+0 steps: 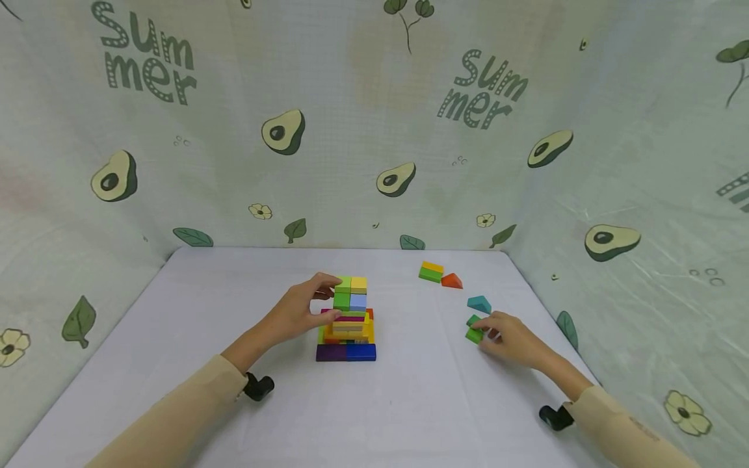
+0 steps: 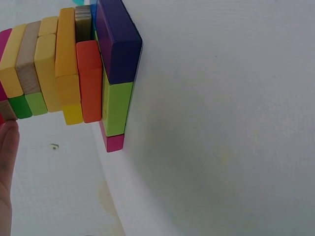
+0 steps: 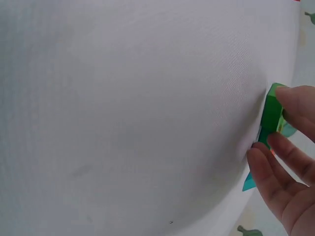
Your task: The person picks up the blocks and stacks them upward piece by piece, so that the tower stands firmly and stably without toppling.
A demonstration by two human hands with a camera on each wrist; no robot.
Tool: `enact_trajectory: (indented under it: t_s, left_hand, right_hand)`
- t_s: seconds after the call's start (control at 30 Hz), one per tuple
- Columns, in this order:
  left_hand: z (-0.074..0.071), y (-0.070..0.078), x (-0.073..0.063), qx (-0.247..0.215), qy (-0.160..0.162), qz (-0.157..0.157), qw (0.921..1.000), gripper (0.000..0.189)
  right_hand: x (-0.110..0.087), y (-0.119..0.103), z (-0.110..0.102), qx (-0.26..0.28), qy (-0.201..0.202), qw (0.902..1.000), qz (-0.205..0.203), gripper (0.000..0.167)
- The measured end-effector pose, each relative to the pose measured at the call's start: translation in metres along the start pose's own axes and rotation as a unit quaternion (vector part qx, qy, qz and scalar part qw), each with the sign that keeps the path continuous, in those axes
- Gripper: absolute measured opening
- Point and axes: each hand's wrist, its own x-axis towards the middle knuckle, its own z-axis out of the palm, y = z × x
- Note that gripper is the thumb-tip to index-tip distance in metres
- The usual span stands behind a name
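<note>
A stepped tower of coloured wooden blocks stands on the white table, with purple and blue blocks at its base and light green and yellow ones on top. My left hand is at the tower's left side, thumb low and fingers near the top. In the left wrist view a fingertip touches the tower, which appears sideways. Over on the right, my right hand pinches a green block between thumb and fingers. A second green piece lies just behind it, partly hidden by the fingers.
Behind the right hand lies a teal block with slanted sides. Farther back are an orange-red triangular block and a yellow block against a green one. Printed cloth hangs behind and beside the table.
</note>
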Motion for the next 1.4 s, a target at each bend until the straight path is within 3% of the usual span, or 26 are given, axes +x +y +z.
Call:
enact_trajectory:
  t_s: [0.37, 0.67, 0.83, 1.0, 1.2, 1.4]
  left_hand:
    - [0.001, 0.0, -0.001, -0.003, 0.0, -0.003, 1.0, 0.063]
    - [0.002, 0.001, -0.001, -0.005, -0.006, -0.003, 1.0, 0.062]
    - [0.002, 0.001, 0.0, 0.0, -0.003, 0.003, 1.0, 0.062]
    - [0.001, -0.001, -0.001, 0.001, 0.0, 0.006, 1.0, 0.061]
    - [0.0, -0.003, -0.002, 0.001, -0.001, 0.007, 1.0, 0.061]
    - [-0.001, -0.004, -0.001, -0.004, -0.004, 0.023, 0.9997, 0.06]
  right_hand:
    - [0.008, -0.009, 0.009, -0.001, 0.001, 0.9996, 0.03, 0.021]
    - [0.011, -0.027, 0.017, 0.011, -0.007, 0.9996, -0.024, 0.025]
    - [0.029, -0.057, 0.012, 0.014, 0.016, 0.9966, -0.079, 0.028]
    - [0.059, -0.105, 0.003, 0.025, 0.051, 0.9895, -0.133, 0.03]
    - [0.092, -0.16, -0.003, 0.026, 0.052, 0.9856, -0.159, 0.03]
    - [0.117, -0.196, -0.001, 0.007, 0.06, 0.9751, -0.213, 0.03]
